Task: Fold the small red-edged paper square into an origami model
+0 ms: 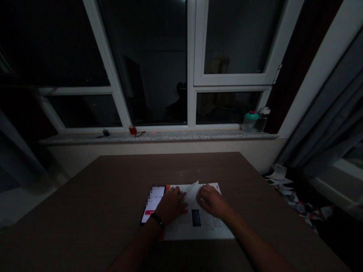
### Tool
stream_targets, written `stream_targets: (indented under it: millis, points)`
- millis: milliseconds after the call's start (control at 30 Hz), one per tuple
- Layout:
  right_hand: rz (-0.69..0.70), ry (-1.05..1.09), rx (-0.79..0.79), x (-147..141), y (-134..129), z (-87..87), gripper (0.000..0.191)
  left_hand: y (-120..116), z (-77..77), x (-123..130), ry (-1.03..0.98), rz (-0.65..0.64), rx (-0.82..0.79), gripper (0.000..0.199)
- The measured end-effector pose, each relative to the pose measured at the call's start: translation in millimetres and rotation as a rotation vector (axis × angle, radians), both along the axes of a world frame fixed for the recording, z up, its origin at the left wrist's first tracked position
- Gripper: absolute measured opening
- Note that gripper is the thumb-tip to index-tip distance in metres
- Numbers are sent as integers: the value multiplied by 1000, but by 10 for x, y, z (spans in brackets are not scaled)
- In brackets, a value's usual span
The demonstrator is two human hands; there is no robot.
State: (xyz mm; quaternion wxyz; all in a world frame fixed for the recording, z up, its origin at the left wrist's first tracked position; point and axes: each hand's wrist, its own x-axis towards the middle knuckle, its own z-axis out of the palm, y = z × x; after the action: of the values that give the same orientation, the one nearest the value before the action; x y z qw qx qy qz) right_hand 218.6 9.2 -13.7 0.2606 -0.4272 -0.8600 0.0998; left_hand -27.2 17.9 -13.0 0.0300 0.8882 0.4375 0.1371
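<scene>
A printed paper sheet or booklet with an orange left edge and a dark blue picture lies flat on the brown table. Over its left half, my left hand, with a black band on the wrist, has its fingers bent around a raised, pointed flap of paper. My right hand is above the right half, its fingers curled and pressed together; what lies between the fingertips is hidden. Beside my left hand, a lit phone rests on the table, touching or close to the sheet.
The table reaches to a wall under a speckled windowsill. On the sill stand a teal-lidded bottle, another clear bottle, a small red object and a dark little jar. Scattered papers lie beyond the table's right edge.
</scene>
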Motion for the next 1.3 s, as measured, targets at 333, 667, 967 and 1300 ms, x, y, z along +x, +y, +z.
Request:
stream_targets:
  millis: [333,667,967,1300]
  points:
    - [2,-82,-34,-33,-2,-30,16,-4,6,26,-81,-54,-59,16]
    - [21,29,-56,-35,-12,-35,31,-25,-12,21,-150,-79,-62,22]
    - [4,254,-126,-6,-8,-88,32,-65,73,60,-163,-171,-88,25]
    - [47,419,-75,20,-28,-62,37,-101,84,27,-190,-370,-133,35]
